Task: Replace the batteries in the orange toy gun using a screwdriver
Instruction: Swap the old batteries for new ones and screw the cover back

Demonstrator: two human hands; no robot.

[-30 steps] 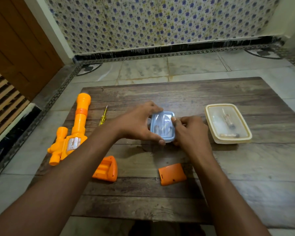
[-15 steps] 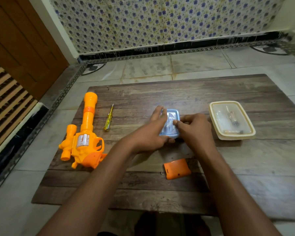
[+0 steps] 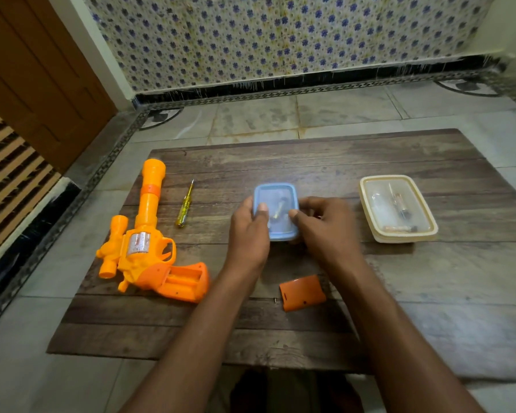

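Hands grip a small blue box (image 3: 276,211) mid-table: left hand (image 3: 248,234) and right hand (image 3: 325,226) clasp its sides. Orange toy gun (image 3: 149,245) lies near the table's (image 3: 429,293) left edge, beside a screwdriver (image 3: 185,204).

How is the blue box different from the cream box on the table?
The blue box is smaller than the cream box. The blue box is gripped at its sides by the left hand and the right hand; the cream box stands untouched to the right, with no hand on it. The blue box lies near the table's middle, the cream box near its right edge. Both are lidded, rounded rectangles, with small items showing through.
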